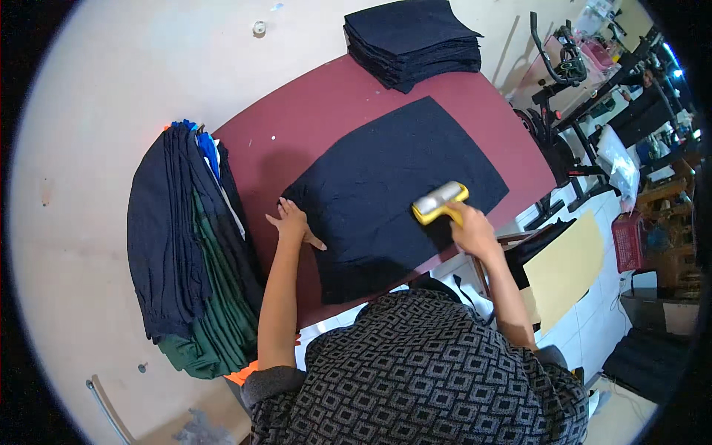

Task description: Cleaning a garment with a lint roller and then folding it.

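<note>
A black piece of cloth [386, 185] lies spread across the maroon table [297, 126], with slight wrinkles on its left side. My left hand [294, 224] rests on the cloth's left edge, fingers spread and flat, holding nothing. In my right hand [475, 231] is the yellow handle of a lint roller [439, 202], the fingers wrapped round it. The pale roller head is over the right part of the cloth; I cannot tell how firmly it touches.
A stack of folded black cloth [411, 44] sits at the table's far edge. Black, green and blue garments [196, 252] hang at the left. To the right are an exercise bike [560, 89], a beige board [567, 271] and a red basket [628, 241].
</note>
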Demonstrator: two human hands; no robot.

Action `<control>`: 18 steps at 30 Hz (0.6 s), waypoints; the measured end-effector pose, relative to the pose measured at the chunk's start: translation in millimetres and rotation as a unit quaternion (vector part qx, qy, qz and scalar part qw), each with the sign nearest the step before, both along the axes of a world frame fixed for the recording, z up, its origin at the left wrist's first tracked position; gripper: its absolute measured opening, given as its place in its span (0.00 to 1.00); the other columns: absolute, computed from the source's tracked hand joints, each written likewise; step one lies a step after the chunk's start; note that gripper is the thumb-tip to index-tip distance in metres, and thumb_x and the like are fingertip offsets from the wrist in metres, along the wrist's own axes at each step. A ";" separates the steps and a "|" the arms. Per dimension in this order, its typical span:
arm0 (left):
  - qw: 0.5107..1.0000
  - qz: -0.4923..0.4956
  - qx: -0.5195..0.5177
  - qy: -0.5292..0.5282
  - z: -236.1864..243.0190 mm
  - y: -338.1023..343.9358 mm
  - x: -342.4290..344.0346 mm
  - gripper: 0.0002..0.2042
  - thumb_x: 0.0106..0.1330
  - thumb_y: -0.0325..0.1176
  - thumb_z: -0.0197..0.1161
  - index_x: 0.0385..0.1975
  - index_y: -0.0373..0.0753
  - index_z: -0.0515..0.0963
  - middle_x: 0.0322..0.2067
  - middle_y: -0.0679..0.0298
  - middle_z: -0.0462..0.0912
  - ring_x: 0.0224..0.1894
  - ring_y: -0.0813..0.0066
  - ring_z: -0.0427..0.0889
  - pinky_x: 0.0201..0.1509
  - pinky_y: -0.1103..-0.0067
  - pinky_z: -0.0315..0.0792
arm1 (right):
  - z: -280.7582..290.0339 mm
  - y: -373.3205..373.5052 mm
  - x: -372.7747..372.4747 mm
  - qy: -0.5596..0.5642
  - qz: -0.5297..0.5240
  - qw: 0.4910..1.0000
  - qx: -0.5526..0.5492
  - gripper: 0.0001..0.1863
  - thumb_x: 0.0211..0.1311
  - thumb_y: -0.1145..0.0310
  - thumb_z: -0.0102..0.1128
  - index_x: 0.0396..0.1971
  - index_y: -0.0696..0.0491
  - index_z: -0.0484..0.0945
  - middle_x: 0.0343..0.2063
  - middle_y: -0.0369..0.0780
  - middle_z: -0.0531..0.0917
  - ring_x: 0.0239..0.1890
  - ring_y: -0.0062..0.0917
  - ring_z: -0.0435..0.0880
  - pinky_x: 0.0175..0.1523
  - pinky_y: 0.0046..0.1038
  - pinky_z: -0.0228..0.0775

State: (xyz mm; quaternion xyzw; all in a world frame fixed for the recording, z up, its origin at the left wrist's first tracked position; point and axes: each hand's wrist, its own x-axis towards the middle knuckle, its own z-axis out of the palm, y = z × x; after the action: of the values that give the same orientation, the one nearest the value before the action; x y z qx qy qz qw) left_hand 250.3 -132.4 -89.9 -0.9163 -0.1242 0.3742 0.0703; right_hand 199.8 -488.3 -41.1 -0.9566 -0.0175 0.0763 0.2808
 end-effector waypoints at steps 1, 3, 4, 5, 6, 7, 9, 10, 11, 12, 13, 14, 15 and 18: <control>0.999 -0.023 0.042 -0.014 -8.8 -0.2 3.3 0.70 0.15 0.57 0.77 0.61 0.28 0.40 0.64 0.45 0.35 0.66 0.51 0.38 0.62 0.47 0.39 | -3.3 5.6 17.0 -0.012 0.010 1.000 0.013 0.22 0.47 0.73 0.52 0.47 0.48 0.70 0.37 0.48 0.77 0.41 0.43 0.76 0.44 0.41 0.69; 0.995 -0.039 0.086 -0.027 -26.5 6.9 9.6 0.68 0.14 0.57 0.77 0.61 0.29 0.47 0.64 0.45 0.40 0.66 0.51 0.40 0.63 0.49 0.38 | -14.2 18.4 49.9 -0.039 0.009 0.998 0.057 0.22 0.47 0.74 0.52 0.47 0.48 0.71 0.36 0.48 0.77 0.41 0.43 0.76 0.44 0.41 0.69; 0.994 -0.044 0.090 -0.038 -35.8 17.0 12.7 0.62 0.16 0.57 0.76 0.58 0.31 0.55 0.63 0.46 0.44 0.66 0.51 0.42 0.63 0.51 0.39 | -17.1 24.7 64.3 -0.049 0.010 0.995 0.086 0.22 0.46 0.75 0.52 0.46 0.48 0.72 0.35 0.49 0.77 0.41 0.44 0.76 0.45 0.41 0.69; 0.993 -0.054 0.093 -0.049 -41.2 18.4 15.7 0.56 0.18 0.56 0.76 0.55 0.34 0.64 0.63 0.47 0.48 0.66 0.51 0.44 0.64 0.54 0.40 | -27.3 25.4 79.8 -0.053 0.020 0.993 0.103 0.22 0.46 0.75 0.52 0.46 0.47 0.72 0.36 0.49 0.78 0.41 0.44 0.76 0.45 0.41 0.68; 0.993 -0.057 0.090 -0.046 -39.2 8.4 18.9 0.56 0.18 0.56 0.76 0.55 0.34 0.64 0.63 0.47 0.48 0.66 0.51 0.44 0.64 0.54 0.40 | -36.9 18.8 89.5 -0.055 0.024 0.991 0.117 0.23 0.46 0.75 0.52 0.47 0.46 0.72 0.36 0.49 0.78 0.41 0.44 0.75 0.46 0.41 0.68; 0.993 -0.054 0.095 -0.052 -31.9 0.4 19.1 0.47 0.27 0.53 0.74 0.52 0.36 0.68 0.62 0.49 0.50 0.66 0.51 0.45 0.65 0.56 0.41 | -36.8 10.3 92.1 -0.052 0.023 0.992 0.115 0.23 0.46 0.75 0.52 0.47 0.46 0.72 0.36 0.49 0.78 0.41 0.44 0.75 0.46 0.41 0.68; 0.990 -0.058 0.116 -0.061 -27.3 -9.5 19.8 0.25 0.49 0.41 0.63 0.48 0.38 0.73 0.62 0.52 0.53 0.65 0.52 0.48 0.65 0.59 0.44 | -26.8 -7.6 96.9 0.004 0.060 0.990 0.127 0.24 0.45 0.76 0.51 0.47 0.46 0.73 0.38 0.49 0.78 0.42 0.43 0.76 0.47 0.39 0.68; 0.990 -0.049 0.118 -0.061 -31.2 -4.3 16.5 0.25 0.49 0.41 0.63 0.48 0.38 0.73 0.62 0.52 0.53 0.65 0.52 0.48 0.65 0.59 0.44 | -14.4 -15.9 93.6 0.021 0.086 0.989 0.117 0.24 0.44 0.76 0.51 0.46 0.46 0.73 0.38 0.49 0.78 0.42 0.43 0.76 0.47 0.39 0.68; 0.988 -0.039 0.135 -0.070 -35.2 -0.1 13.3 0.23 0.52 0.39 0.60 0.49 0.39 0.72 0.62 0.52 0.54 0.65 0.53 0.49 0.64 0.59 0.44 | -6.5 -29.7 84.5 0.038 0.111 0.987 0.106 0.24 0.44 0.77 0.50 0.46 0.45 0.74 0.38 0.49 0.78 0.42 0.42 0.76 0.47 0.38 0.68; 0.985 -0.033 0.149 -0.082 -38.3 -1.8 13.7 0.21 0.55 0.37 0.57 0.50 0.39 0.72 0.62 0.53 0.54 0.65 0.54 0.50 0.64 0.60 0.45 | -9.4 -50.8 74.7 0.027 0.132 0.984 0.113 0.24 0.43 0.77 0.49 0.45 0.46 0.75 0.39 0.48 0.78 0.42 0.41 0.76 0.47 0.37 0.68; 0.986 -0.036 0.147 -0.078 -37.3 -5.1 13.1 0.21 0.55 0.37 0.56 0.50 0.39 0.71 0.62 0.54 0.54 0.65 0.55 0.51 0.64 0.61 0.46 | -2.4 -67.6 64.5 0.050 0.138 0.983 0.108 0.25 0.42 0.77 0.49 0.46 0.46 0.75 0.38 0.48 0.78 0.42 0.41 0.76 0.47 0.37 0.68; 0.985 -0.023 0.151 -0.082 -39.4 -0.7 10.6 0.21 0.55 0.37 0.56 0.50 0.39 0.71 0.62 0.54 0.54 0.65 0.55 0.51 0.64 0.61 0.46 | -2.2 -83.5 51.6 0.057 0.138 0.986 0.078 0.25 0.42 0.77 0.50 0.45 0.47 0.75 0.38 0.49 0.78 0.42 0.42 0.76 0.47 0.36 0.68; 0.985 -0.002 0.146 -0.095 -44.7 3.5 12.1 0.21 0.55 0.37 0.56 0.51 0.39 0.71 0.62 0.54 0.54 0.64 0.56 0.51 0.64 0.61 0.46 | -0.4 -99.6 39.5 0.083 0.125 0.986 0.078 0.24 0.42 0.77 0.50 0.44 0.47 0.76 0.37 0.49 0.78 0.41 0.43 0.77 0.47 0.36 0.68; 0.979 0.009 0.159 -0.126 -42.9 -0.7 10.5 0.21 0.55 0.37 0.57 0.51 0.40 0.71 0.62 0.55 0.54 0.65 0.58 0.51 0.64 0.62 0.46 | 20.8 -126.8 3.3 0.084 0.097 0.991 0.043 0.21 0.44 0.76 0.52 0.44 0.51 0.75 0.32 0.53 0.78 0.39 0.45 0.77 0.45 0.40 0.69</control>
State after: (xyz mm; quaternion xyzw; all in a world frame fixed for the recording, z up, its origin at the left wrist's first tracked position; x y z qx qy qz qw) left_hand 260.8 -133.1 -132.8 -0.9321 -0.1984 0.2321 0.1950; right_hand 203.2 -615.1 -20.3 -0.9275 -0.0895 0.1820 0.3139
